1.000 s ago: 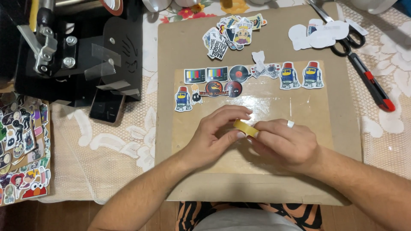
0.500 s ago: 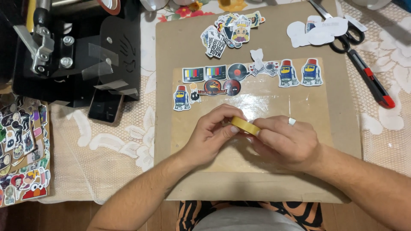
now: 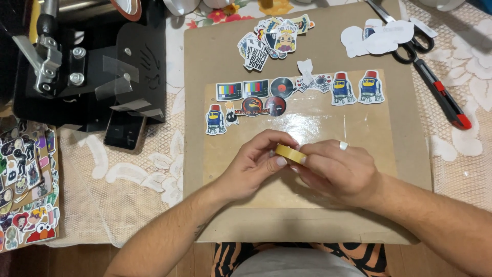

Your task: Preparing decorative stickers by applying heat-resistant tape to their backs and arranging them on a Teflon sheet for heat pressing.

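Together, the left hand [image 3: 256, 161] and right hand [image 3: 338, 172] pinch a small yellow tape roll [image 3: 290, 153] between their fingertips, just above the glossy sticker sheet [image 3: 328, 120]. The roll looks light and stiff, likely best held by its rim, the sticky strip picked at its loose end. Scissors [image 3: 410, 38] lie well beyond the sheet.

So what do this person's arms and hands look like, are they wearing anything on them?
Both forearms are bare, with no sleeves, gloves or watch in view. The right hand wears a plain silver-coloured ring on one finger. The left hand shows no ring; its nails are short and unpainted.
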